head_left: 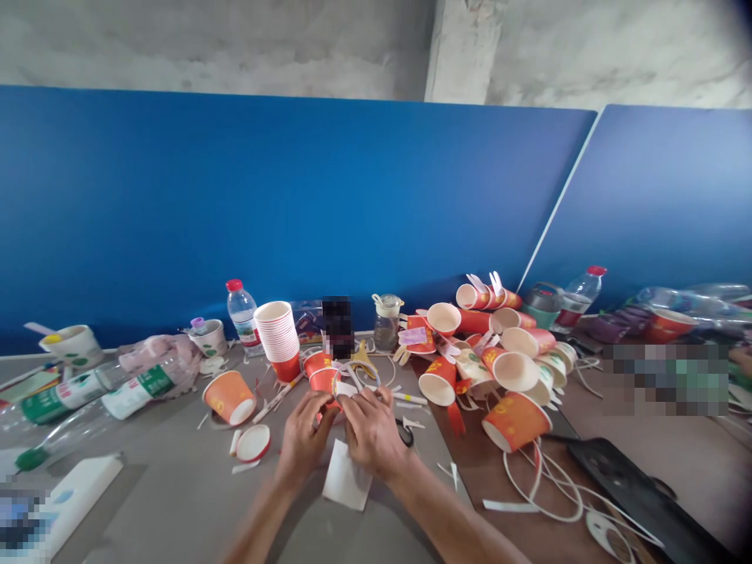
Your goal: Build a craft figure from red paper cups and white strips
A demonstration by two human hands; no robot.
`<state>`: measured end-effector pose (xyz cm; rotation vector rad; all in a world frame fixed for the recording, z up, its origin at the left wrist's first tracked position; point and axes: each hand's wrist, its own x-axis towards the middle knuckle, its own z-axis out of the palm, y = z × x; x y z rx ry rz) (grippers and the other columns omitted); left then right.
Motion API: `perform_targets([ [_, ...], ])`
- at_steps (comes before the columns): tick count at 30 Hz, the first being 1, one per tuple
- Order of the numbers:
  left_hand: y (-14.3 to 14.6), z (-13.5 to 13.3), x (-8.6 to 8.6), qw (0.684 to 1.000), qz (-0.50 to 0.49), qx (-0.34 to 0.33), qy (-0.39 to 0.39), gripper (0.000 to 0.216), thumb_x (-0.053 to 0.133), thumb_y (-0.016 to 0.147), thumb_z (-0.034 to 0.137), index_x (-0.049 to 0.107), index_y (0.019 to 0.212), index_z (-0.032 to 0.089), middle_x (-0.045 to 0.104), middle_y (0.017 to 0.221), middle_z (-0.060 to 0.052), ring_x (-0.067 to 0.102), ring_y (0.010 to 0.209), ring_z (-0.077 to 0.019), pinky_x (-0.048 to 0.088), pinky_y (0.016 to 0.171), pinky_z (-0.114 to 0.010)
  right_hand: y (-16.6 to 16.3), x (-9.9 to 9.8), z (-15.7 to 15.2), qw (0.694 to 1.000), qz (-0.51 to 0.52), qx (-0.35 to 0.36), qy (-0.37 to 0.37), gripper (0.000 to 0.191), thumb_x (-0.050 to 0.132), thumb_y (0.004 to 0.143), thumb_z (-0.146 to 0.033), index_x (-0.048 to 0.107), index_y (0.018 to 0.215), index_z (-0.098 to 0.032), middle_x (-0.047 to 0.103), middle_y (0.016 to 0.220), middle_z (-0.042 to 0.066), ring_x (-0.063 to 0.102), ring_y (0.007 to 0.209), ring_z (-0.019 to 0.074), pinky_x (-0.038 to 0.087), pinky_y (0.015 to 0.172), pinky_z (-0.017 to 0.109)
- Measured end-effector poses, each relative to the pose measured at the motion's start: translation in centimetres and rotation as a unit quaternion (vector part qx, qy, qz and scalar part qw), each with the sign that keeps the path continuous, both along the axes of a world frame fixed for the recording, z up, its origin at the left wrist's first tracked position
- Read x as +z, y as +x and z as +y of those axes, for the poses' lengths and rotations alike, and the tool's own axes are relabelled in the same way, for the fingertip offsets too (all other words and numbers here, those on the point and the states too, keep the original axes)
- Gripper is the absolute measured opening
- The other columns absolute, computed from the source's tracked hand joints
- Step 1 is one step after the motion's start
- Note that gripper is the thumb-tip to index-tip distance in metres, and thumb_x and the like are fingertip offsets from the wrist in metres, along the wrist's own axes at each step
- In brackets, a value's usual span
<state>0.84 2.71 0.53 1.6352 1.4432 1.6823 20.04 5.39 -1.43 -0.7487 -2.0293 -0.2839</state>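
Observation:
My left hand [306, 439] and my right hand [373, 431] are close together at the middle of the table. The fingers of both are closed on a small white and red paper piece [345, 388], mostly covered by the fingertips. Below them lies a folded white paper [348, 475]. Just beyond the fingers stands a red paper cup [320, 371], and yellow-handled scissors [365, 363] lie behind. A dark loop-shaped handle [405, 432] shows beside my right hand. An orange paper cup [230, 398] tilts to the left, near a cut cup bottom [254, 443].
A tall stack of paper cups [277, 337] stands behind my left hand. Many cups with paper cutouts [499, 352] pile up at right. Plastic bottles [135, 392] lie at left. White cable [546, 501] and a black case [634, 486] lie at right. Blue partition [264, 188] behind.

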Motion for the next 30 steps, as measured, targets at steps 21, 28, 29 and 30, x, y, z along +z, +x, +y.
perform_targets([
  [21,0.0,-0.2,0.6,1.000,0.012,-0.005,0.002,0.024,0.087,0.106,0.053,0.088,0.093,0.033,0.091,0.101,-0.012,0.083,0.099,-0.0381,0.069,0.095,-0.045,-0.2,-0.6,0.0,1.000,-0.010,-0.020,-0.006,0.025,0.074,0.108,-0.007,0.081,0.124,-0.025,0.086,0.090,0.000,0.074,0.088,0.0270,0.042,0.094,0.043],
  [28,0.2,-0.1,1.6,0.998,-0.050,-0.018,-0.045,0.029,0.093,0.096,0.055,0.086,0.082,0.031,0.088,0.095,-0.011,0.078,0.092,-0.0353,0.065,0.085,-0.045,0.1,-0.2,0.2,1.000,-0.008,-0.029,-0.006,0.025,0.075,0.102,-0.004,0.075,0.111,-0.027,0.082,0.086,0.000,0.073,0.089,0.0269,0.038,0.091,0.043],
  [29,0.1,0.0,1.7,0.996,-0.065,-0.019,-0.051,0.031,0.095,0.094,0.058,0.085,0.081,0.031,0.087,0.097,-0.011,0.078,0.093,-0.0357,0.065,0.085,-0.045,0.2,-0.2,0.2,0.999,-0.005,-0.033,-0.006,0.026,0.075,0.101,-0.003,0.075,0.108,-0.028,0.081,0.085,0.000,0.072,0.089,0.0267,0.038,0.091,0.043],
  [30,-0.1,0.1,1.6,0.995,-0.083,-0.015,-0.057,0.035,0.097,0.092,0.061,0.083,0.081,0.031,0.087,0.099,-0.012,0.078,0.094,-0.0361,0.066,0.086,-0.046,0.2,-0.2,0.3,0.999,-0.001,-0.036,-0.005,0.026,0.074,0.099,-0.003,0.074,0.106,-0.028,0.080,0.084,0.000,0.072,0.088,0.0266,0.038,0.090,0.043],
])
